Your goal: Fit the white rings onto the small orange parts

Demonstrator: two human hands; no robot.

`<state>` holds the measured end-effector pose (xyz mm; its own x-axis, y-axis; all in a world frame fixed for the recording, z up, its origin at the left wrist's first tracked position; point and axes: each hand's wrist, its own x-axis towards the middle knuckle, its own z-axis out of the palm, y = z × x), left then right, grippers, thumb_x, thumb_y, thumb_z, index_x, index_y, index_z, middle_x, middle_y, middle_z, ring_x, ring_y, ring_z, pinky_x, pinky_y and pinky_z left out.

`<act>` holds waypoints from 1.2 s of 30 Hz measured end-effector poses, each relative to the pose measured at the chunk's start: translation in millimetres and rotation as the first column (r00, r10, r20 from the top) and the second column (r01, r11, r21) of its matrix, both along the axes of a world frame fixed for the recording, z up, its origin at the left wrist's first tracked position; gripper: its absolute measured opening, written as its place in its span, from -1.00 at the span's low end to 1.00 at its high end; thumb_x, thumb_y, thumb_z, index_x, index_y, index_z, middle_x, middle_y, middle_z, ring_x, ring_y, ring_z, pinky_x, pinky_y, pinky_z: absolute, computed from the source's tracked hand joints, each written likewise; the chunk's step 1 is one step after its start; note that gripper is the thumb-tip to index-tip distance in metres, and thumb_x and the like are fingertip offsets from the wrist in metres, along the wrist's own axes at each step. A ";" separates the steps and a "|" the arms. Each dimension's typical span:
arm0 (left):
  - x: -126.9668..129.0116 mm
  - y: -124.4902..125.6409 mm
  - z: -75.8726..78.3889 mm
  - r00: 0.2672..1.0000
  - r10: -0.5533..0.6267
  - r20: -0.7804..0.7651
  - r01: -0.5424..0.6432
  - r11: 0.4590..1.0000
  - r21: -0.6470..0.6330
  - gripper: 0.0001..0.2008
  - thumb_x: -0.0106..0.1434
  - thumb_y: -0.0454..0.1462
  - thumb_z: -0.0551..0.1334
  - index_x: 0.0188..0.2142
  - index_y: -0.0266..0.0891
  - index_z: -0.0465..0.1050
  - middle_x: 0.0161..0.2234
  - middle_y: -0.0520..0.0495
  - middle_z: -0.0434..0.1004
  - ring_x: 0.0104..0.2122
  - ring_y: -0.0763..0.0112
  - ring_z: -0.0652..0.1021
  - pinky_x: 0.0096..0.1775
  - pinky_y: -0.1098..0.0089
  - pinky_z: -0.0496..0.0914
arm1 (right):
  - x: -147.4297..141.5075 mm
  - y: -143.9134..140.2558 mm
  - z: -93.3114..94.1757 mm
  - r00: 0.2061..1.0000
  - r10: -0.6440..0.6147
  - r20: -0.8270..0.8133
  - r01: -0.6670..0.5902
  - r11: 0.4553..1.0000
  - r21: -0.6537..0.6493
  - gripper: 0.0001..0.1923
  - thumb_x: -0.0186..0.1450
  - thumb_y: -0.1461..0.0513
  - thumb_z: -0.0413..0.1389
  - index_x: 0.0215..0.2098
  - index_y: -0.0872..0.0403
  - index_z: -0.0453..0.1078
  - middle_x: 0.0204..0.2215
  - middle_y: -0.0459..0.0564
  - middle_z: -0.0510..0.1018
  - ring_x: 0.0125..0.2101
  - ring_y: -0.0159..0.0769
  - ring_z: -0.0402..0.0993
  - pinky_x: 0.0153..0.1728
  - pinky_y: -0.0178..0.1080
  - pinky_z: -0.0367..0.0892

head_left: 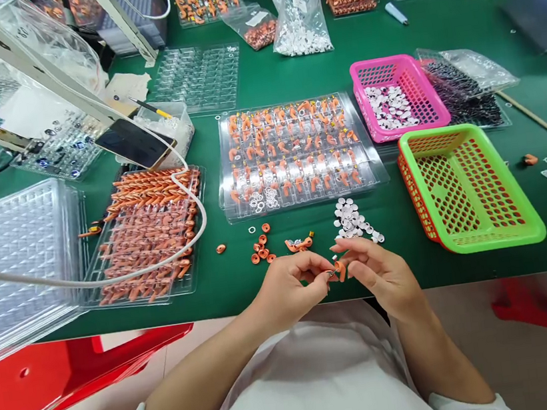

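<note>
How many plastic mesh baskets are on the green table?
2. The pink basket stands behind, with small white pieces inside. The green basket stands in front of it, nearer the right hand. Other baskets may be out of view.

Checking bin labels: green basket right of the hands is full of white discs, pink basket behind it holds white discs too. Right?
Not quite. In the head view the green basket is empty; only its mesh floor shows. The pink basket behind it does hold white discs, and the green one does sit right of the left hand and right hand.
</note>
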<state>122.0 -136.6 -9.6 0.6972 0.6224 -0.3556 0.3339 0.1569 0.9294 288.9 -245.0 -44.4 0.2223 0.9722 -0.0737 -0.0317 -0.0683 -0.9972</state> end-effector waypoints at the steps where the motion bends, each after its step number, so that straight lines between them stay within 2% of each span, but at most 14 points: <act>1: -0.3 0.6 1.7 0.999 -0.033 -0.005 0.033 0.998 0.051 -0.89 0.12 -0.37 0.23 -0.35 -0.30 0.54 -0.49 -0.04 0.60 -0.51 0.43 0.54 -0.45 0.47 0.42 | 0.9 -0.2 0.0 0.998 0.039 -0.050 -0.039 0.999 0.004 -0.66 0.37 0.13 0.12 0.11 -0.13 0.38 -0.01 0.03 0.48 -0.20 -0.25 0.52 -0.19 -0.18 0.49; 4: -0.8 2.0 5.5 0.997 -0.079 -0.012 0.080 0.984 0.158 -0.85 0.17 -0.37 0.20 -0.32 -0.28 0.55 -0.44 -0.04 0.62 -0.49 0.44 0.55 -0.44 0.49 0.41 | 3.6 -1.5 1.7 0.985 0.098 -0.139 -0.100 0.995 -0.010 -0.59 0.33 0.13 0.18 0.14 -0.13 0.35 -0.04 0.03 0.48 -0.21 -0.26 0.52 -0.17 -0.17 0.49; 7: -1.1 2.1 5.8 0.995 -0.100 0.000 0.097 0.970 0.223 -0.84 0.20 -0.37 0.18 -0.29 -0.27 0.55 -0.39 -0.04 0.65 -0.46 0.44 0.57 -0.41 0.50 0.43 | 3.4 -1.8 4.9 0.979 0.101 -0.174 -0.111 0.993 -0.047 -0.55 0.31 0.13 0.20 0.16 -0.08 0.33 -0.15 0.01 0.51 -0.23 -0.27 0.51 -0.18 -0.19 0.48; 9: -1.5 1.0 4.6 0.994 -0.102 0.027 0.088 0.946 0.313 -0.84 0.21 -0.39 0.18 -0.29 -0.26 0.55 -0.37 -0.04 0.65 -0.43 0.45 0.58 -0.38 0.50 0.43 | 0.8 -0.5 6.3 0.974 0.095 -0.206 -0.114 0.990 -0.079 -0.56 0.31 0.12 0.20 0.14 -0.04 0.34 -0.22 -0.01 0.52 -0.27 -0.29 0.51 -0.23 -0.22 0.49; 13: -2.8 -2.1 1.5 0.988 -0.126 0.088 0.061 0.850 0.524 -0.82 0.22 -0.42 0.18 -0.26 -0.25 0.55 -0.36 -0.02 0.64 -0.37 0.46 0.58 -0.28 0.48 0.42 | -7.2 3.7 4.8 0.983 -0.004 -0.183 -0.018 0.992 -0.122 -0.67 0.29 0.16 0.22 0.01 0.00 0.43 -0.28 -0.02 0.54 -0.27 -0.29 0.51 -0.23 -0.24 0.48; 16: -3.7 -2.9 -0.9 0.988 -0.128 0.084 0.062 0.835 0.547 -0.84 0.23 -0.41 0.19 -0.25 -0.24 0.54 -0.35 -0.01 0.64 -0.36 0.46 0.58 -0.27 0.47 0.42 | -11.6 4.6 2.6 0.990 -0.070 -0.119 0.059 0.994 -0.092 -0.72 0.28 0.19 0.24 -0.04 -0.01 0.45 -0.28 -0.04 0.55 -0.27 -0.31 0.50 -0.21 -0.26 0.46; 22: -3.8 -0.9 -1.5 0.994 -0.090 0.061 0.057 0.911 0.408 -0.85 0.25 -0.38 0.20 -0.24 -0.23 0.54 -0.31 -0.01 0.66 -0.35 0.46 0.59 -0.31 0.51 0.44 | -12.0 0.3 5.2 0.997 -0.080 0.000 0.080 0.997 0.005 -0.70 0.30 0.25 0.20 0.00 -0.09 0.42 -0.22 -0.07 0.54 -0.24 -0.33 0.50 -0.17 -0.28 0.46; 29: -3.4 0.6 1.3 0.997 -0.060 0.050 0.042 0.953 0.300 -0.89 0.24 -0.31 0.24 -0.28 -0.26 0.55 -0.31 -0.06 0.64 -0.32 0.38 0.59 -0.25 0.43 0.46 | -8.7 -1.5 7.8 0.981 -0.112 0.160 0.105 0.993 0.051 -0.60 0.30 0.27 0.20 0.08 -0.15 0.36 -0.22 -0.11 0.55 -0.24 -0.34 0.52 -0.16 -0.29 0.48; 31: -3.9 2.0 -0.2 0.996 -0.049 0.069 0.034 0.979 0.201 -0.87 0.25 -0.26 0.24 -0.27 -0.27 0.53 -0.29 -0.10 0.62 -0.29 0.34 0.59 -0.20 0.38 0.47 | -8.2 -2.7 7.4 0.973 -0.122 0.198 0.112 0.992 0.059 -0.59 0.29 0.26 0.21 0.09 -0.14 0.35 -0.21 -0.10 0.57 -0.24 -0.33 0.54 -0.17 -0.28 0.49; 33: -4.1 4.5 -2.7 0.992 -0.027 0.120 0.021 0.999 0.050 -0.83 0.27 -0.21 0.24 -0.23 -0.28 0.50 -0.26 -0.13 0.61 -0.25 0.31 0.60 -0.16 0.33 0.47 | -8.0 -3.9 7.0 0.961 -0.127 0.246 0.112 0.991 0.073 -0.60 0.30 0.26 0.20 0.09 -0.13 0.35 -0.21 -0.09 0.59 -0.24 -0.31 0.56 -0.16 -0.25 0.50; 36: -2.7 10.6 -6.4 0.975 -0.009 0.221 0.056 0.976 -0.209 -0.75 0.24 -0.18 0.30 -0.15 -0.28 0.47 -0.25 -0.14 0.61 -0.28 0.32 0.60 -0.17 0.29 0.48 | -8.1 -4.5 7.6 0.941 -0.105 0.321 0.075 0.992 0.105 -0.60 0.32 0.28 0.18 0.10 -0.13 0.34 -0.19 -0.08 0.61 -0.23 -0.28 0.58 -0.14 -0.20 0.50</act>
<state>119.3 -126.0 -16.0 0.7909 0.5248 -0.3148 0.1356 0.3514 0.9264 280.9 -249.5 -36.9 0.3062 0.9463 0.1037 0.2938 0.0097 -0.9558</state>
